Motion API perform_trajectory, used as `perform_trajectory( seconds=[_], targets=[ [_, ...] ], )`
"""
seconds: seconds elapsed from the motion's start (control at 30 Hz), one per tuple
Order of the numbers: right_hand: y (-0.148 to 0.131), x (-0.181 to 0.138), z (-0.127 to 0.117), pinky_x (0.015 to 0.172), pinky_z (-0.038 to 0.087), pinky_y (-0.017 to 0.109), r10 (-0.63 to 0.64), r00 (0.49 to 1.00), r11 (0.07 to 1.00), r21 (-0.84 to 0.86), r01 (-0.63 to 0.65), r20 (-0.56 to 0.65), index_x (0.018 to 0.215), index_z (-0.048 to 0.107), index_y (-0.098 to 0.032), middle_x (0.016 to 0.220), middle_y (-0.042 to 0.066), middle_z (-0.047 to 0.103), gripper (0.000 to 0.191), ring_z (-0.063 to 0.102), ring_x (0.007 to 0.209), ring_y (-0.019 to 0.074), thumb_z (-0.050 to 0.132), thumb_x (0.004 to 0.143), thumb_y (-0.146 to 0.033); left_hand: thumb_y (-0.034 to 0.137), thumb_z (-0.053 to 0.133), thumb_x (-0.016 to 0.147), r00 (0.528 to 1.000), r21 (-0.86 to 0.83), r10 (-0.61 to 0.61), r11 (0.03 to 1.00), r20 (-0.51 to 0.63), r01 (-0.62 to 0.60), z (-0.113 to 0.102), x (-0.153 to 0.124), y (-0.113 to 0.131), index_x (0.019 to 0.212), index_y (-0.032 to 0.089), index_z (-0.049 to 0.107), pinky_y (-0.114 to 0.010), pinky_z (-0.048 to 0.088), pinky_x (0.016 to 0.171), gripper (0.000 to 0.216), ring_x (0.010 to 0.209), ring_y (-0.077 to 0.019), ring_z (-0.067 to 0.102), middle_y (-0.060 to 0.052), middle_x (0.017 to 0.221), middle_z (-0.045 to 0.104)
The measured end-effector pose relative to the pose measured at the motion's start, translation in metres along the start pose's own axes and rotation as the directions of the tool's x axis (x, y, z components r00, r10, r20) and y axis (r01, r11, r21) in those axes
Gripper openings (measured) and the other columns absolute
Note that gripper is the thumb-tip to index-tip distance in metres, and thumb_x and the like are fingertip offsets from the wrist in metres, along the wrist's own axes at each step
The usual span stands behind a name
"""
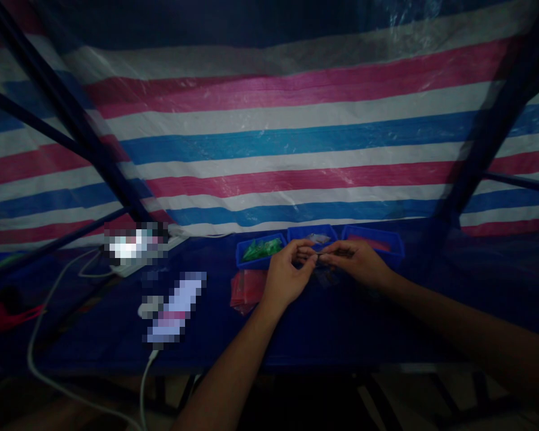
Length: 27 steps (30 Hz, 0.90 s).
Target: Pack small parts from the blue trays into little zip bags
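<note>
My left hand (291, 272) and my right hand (362, 261) meet fingertip to fingertip over the dark blue table, both pinching. A small thin item between them is too dark and small to name. Just behind the hands stand three blue bins: one with green packets (261, 249), one with pale, clear-looking pieces (320, 238), and one with flat red pieces (372, 242), partly covered by my right hand. Beside my left wrist lies a stack of red packets (248, 288). Some small clear, shiny material (327, 277) rests beneath the fingers.
Left of the hands are a blurred-out phone-like device (176, 311) on a white cable (144, 383), a small white object (151, 307) and a white power strip (130, 266). Dark frame poles (489, 143) and a striped plastic sheet (287, 140) stand behind the table (323, 341).
</note>
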State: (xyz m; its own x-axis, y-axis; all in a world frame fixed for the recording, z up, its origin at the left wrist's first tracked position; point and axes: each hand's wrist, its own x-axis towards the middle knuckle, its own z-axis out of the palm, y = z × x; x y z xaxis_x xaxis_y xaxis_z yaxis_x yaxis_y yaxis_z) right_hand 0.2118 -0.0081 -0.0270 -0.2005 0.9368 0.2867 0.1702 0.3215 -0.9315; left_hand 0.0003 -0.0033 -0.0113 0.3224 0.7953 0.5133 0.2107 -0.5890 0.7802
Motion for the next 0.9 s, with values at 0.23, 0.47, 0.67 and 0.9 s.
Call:
perform_trajectory(
  seconds=[0.23,0.47,0.67,0.9],
  targets=[
    [0.002,0.001,0.002,0.078,0.059,0.036,0.010,0.997,0.999,0.035,-0.008,-0.077,0.100,0.078,-0.021,0.098,0.006,0.080,0.035,0.073,0.080,0.0208,0.083,0.077,-0.047,0.025,0.067,0.094,1.000,-0.020,-0.030,0.999,-0.003,0.030,0.003,0.000,0.000,0.118,0.020,0.061,-0.031,0.059,0.081,0.026,0.085,-0.0161,0.072,-0.004,0.095,0.073],
    [0.003,0.002,0.002,0.080,0.059,0.038,-0.064,0.963,0.997,-0.055,0.051,-0.264,0.094,0.076,-0.021,0.096,0.007,0.079,0.034,0.073,0.084,0.0239,0.082,0.077,-0.049,0.030,0.067,0.095,0.996,0.248,0.070,0.967,-0.050,-0.055,-0.001,-0.002,0.011,0.099,0.020,0.070,-0.031,0.056,0.076,0.011,0.082,-0.0167,0.068,-0.003,0.091,0.071],
    [0.000,-0.001,0.001,0.074,0.059,0.036,-0.114,0.966,0.986,-0.145,0.081,-0.232,0.095,0.073,-0.022,0.094,0.006,0.076,0.026,0.072,0.079,0.0224,0.079,0.080,-0.043,0.039,0.067,0.095,0.998,0.109,0.043,0.993,0.049,-0.049,0.002,-0.003,0.016,0.117,0.022,0.074,-0.034,0.060,0.085,0.029,0.096,-0.0204,0.073,-0.008,0.112,0.075],
    [-0.008,-0.004,0.005,0.096,0.056,0.040,-0.261,0.965,0.947,-0.197,0.256,-0.002,0.106,0.076,-0.027,0.114,0.005,0.074,0.018,0.069,0.109,0.0240,0.066,0.091,-0.031,0.029,0.067,0.094,1.000,0.151,0.012,0.988,0.019,-0.015,-0.001,-0.002,0.001,0.118,0.024,0.074,-0.041,0.060,0.095,0.025,0.103,-0.0225,0.073,-0.006,0.117,0.077]
  ],
)
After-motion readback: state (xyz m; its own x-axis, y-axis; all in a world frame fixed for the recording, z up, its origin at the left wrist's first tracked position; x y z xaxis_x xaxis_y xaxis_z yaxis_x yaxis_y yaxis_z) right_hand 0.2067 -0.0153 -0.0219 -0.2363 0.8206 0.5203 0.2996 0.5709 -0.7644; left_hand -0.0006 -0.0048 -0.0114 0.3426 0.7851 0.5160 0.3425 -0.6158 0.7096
